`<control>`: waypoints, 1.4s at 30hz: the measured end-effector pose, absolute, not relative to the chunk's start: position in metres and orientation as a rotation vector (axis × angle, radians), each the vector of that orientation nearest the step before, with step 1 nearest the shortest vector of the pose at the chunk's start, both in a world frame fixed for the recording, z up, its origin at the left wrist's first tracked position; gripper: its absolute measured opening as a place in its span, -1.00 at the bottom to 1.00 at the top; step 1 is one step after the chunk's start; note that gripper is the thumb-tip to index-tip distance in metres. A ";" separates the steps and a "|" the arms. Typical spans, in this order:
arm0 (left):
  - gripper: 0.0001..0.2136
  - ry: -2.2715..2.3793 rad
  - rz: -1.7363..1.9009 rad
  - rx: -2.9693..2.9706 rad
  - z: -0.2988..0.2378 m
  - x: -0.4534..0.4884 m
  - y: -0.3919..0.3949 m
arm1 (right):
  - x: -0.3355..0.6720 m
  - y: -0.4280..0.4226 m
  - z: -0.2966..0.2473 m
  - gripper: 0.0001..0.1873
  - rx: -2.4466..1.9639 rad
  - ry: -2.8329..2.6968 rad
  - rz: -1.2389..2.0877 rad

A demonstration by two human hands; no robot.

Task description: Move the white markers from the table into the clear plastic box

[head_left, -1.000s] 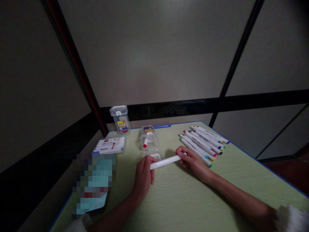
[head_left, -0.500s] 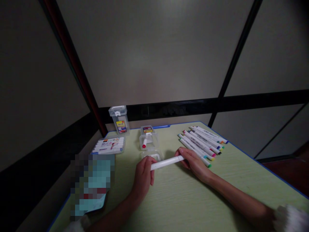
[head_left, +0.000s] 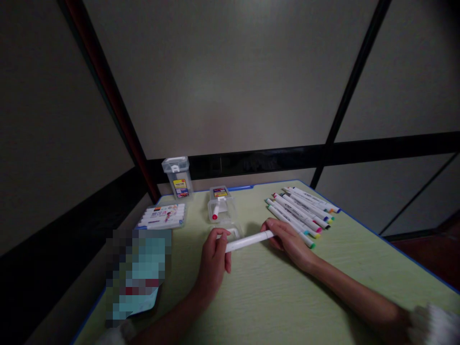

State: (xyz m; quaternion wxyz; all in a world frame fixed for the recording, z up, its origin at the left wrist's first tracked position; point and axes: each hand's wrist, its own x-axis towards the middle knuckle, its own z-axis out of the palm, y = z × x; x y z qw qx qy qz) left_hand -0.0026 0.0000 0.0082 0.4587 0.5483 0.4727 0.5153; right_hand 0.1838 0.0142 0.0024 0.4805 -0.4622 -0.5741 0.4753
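Note:
A white marker (head_left: 249, 241) is held nearly level above the table, its right end slightly higher. My left hand (head_left: 214, 256) pinches its left end, and my right hand (head_left: 285, 240) grips the right end; both end caps are hidden by the fingers. Just behind my left hand an open clear plastic box (head_left: 222, 211) lies on its side, with one red-tipped marker (head_left: 215, 211) in it. Its clear lid (head_left: 234, 230) is spread toward me, partly covered by my left hand. Beyond my right hand several white markers with coloured ends (head_left: 300, 211) lie side by side.
A closed clear box (head_left: 178, 179) stands upright at the back left. Before it lies a flat marker case (head_left: 161, 216). A teal item (head_left: 143, 268), partly blurred out, rests at the left edge of the pale green table (head_left: 273, 302). Wall panels (head_left: 230, 86) rise behind.
My left hand's fingers have shifted slightly on the marker's left end. The marker and my right hand have hardly moved.

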 end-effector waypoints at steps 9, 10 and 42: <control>-0.77 1.155 1.301 1.336 0.011 -0.002 -0.001 | 0.183 0.015 0.001 -0.58 -1.118 -1.373 1.169; -0.76 1.150 1.306 1.328 0.012 -0.002 -0.001 | 0.184 0.015 0.001 -0.58 -1.115 -1.372 1.169; -0.71 1.075 1.307 1.253 0.012 -0.004 -0.001 | 0.183 0.014 0.001 -0.62 -1.070 -1.370 1.271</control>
